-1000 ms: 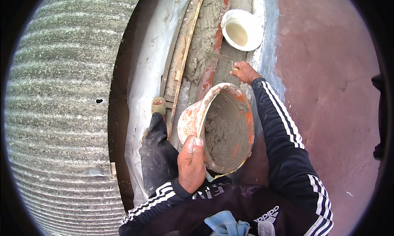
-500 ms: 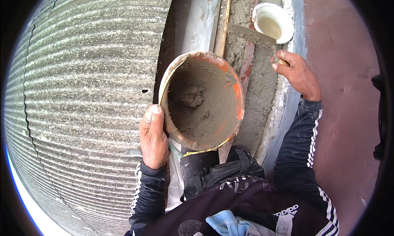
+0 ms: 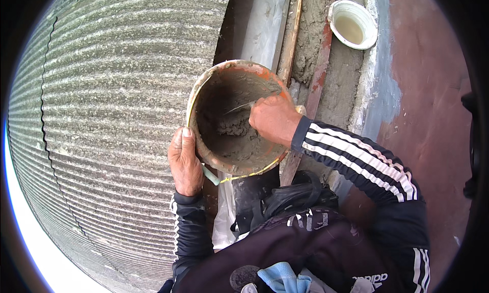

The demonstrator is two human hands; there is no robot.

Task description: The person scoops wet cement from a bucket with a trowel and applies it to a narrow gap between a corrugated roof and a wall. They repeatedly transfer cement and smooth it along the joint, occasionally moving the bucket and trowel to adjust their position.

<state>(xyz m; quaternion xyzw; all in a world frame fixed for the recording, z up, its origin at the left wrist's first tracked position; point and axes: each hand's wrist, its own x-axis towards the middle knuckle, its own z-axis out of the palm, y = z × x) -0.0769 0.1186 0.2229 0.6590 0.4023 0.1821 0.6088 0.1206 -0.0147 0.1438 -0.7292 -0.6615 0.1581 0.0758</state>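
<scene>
An orange plastic bucket [image 3: 214,89] coated inside with wet grey mortar [image 3: 232,132] is tilted toward me. My left hand [image 3: 186,160] is closed on its left rim, thumb uppermost, beside a handle with yellow wire and a pale green grip [image 3: 211,176]. My right hand [image 3: 272,120] is closed on a trowel, with its knuckles over the bucket's right half; the trowel's blade [image 3: 238,106] reaches into the bucket, partly hidden by the hand and shadow.
A white basin [image 3: 352,28] of cloudy water stands at upper right on a mortar strip [image 3: 344,79] with wooden battens [image 3: 290,43] and a paint-flaked rail [image 3: 321,64]. Corrugated sheeting [image 3: 117,104] fills the left; a maroon wall or surface [image 3: 433,89] lines the right.
My right hand has swung left and down from the strip into the bucket with the trowel. The bucket and left hand have moved left and up in view as the view turned.
</scene>
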